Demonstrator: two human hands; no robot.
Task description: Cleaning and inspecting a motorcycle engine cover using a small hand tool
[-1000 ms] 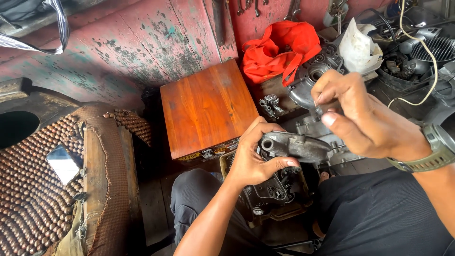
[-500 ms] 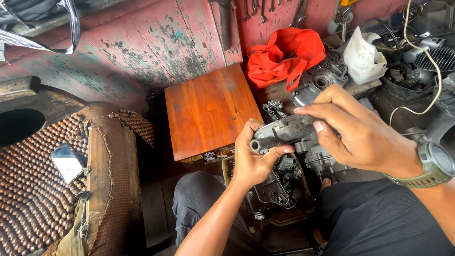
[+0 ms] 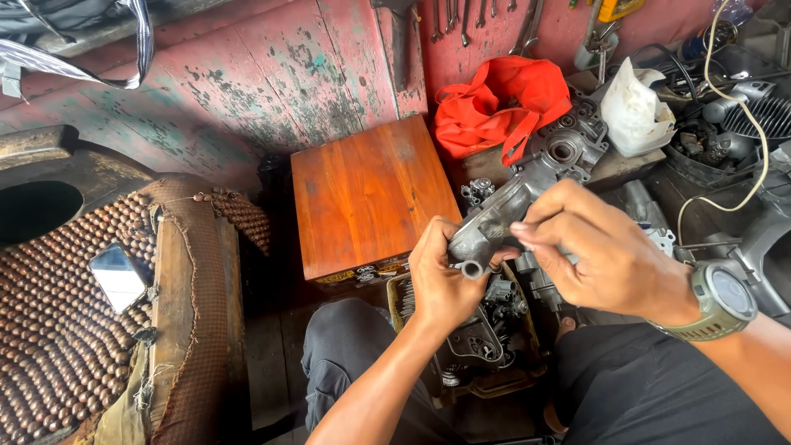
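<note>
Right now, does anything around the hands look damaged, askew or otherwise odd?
Yes. The pink wooden wall has badly peeled paint, and the beaded seat cover is frayed at its edge. Both the left hand and right hand grip the grey metal engine part steadily.

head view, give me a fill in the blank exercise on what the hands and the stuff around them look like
1. Both the left hand and the right hand grip one grey ____ engine part.
2. The wristwatch sits on the ____ wrist.
3. Beyond the hands stands a wooden box with a bare ____ top.
4. The bag against the wall is ____ in colour.

Missing words: metal; right; brown; red
</note>
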